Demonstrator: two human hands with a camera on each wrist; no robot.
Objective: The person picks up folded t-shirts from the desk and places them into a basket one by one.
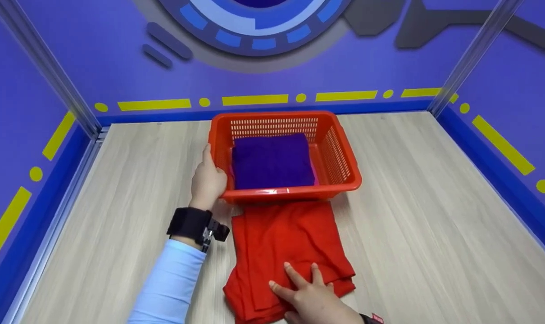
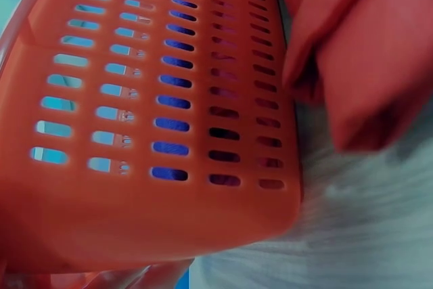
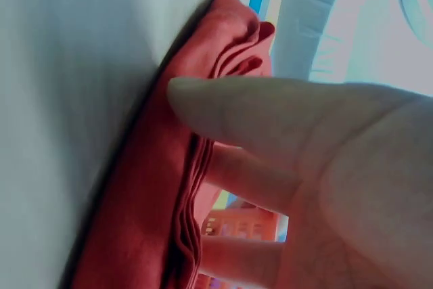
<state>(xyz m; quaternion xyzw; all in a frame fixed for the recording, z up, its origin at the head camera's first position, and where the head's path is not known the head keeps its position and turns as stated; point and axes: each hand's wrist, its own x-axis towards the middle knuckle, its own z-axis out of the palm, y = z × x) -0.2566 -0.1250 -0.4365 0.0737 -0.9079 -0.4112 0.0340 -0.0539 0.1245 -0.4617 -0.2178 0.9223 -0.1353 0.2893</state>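
A red plastic basket point(image 1: 344, 185) with slotted walls holds a folded purple cloth point(image 1: 272, 162), and a sliver of pink fabric shows beneath it. My left hand point(image 1: 207, 182) holds the basket's left side, thumb at the rim and index finger stretched along the outside. In front of the basket lies a folded red cloth point(image 1: 295, 243), its layered near edge visible in the right wrist view. My right hand point(image 1: 320, 301) rests on the near part of this cloth with fingers spread. The thumb point(image 3: 223, 103) touches the near folded edge.
A pale wood-grain table point(image 1: 434, 234) lies under everything. Blue-purple panels point(image 1: 272, 81) with yellow marks close off the back and both sides, joined by metal corner posts point(image 1: 473, 58). The basket stands near the back panel.
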